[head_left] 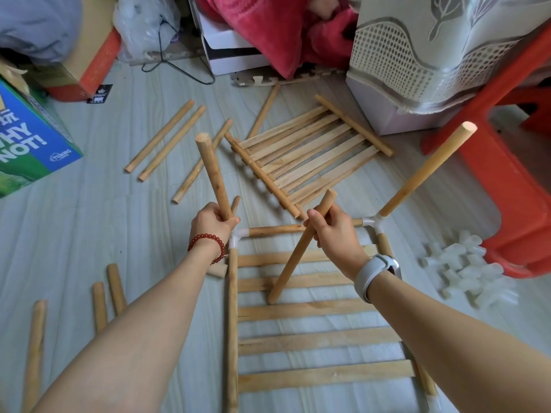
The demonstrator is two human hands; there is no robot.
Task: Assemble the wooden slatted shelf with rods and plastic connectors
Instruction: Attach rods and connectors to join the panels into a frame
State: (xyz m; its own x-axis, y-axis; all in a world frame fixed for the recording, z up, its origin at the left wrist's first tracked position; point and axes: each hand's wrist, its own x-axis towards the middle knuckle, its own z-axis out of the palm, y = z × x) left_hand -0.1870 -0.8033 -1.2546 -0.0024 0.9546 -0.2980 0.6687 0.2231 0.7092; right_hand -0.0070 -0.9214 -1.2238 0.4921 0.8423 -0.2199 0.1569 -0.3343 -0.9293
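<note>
A slatted wooden shelf panel point(313, 308) lies on the floor in front of me, with white plastic connectors at its far corners point(238, 236) point(372, 222). An upright rod point(426, 171) stands in the far right connector. My left hand point(213, 217) grips a wooden rod point(213, 177) just above the far left connector, rod pointing up. My right hand point(334, 231) grips another rod point(298, 251) that slants down over the slats. A second slatted panel point(307, 153) lies farther away.
Several loose rods lie on the floor at the back left point(167, 138) and near left point(100, 305). A heap of white connectors point(468, 269) sits at the right beside a red plastic stool point(507, 189). Boxes point(26, 138) and a covered cabinet point(417, 70) ring the floor.
</note>
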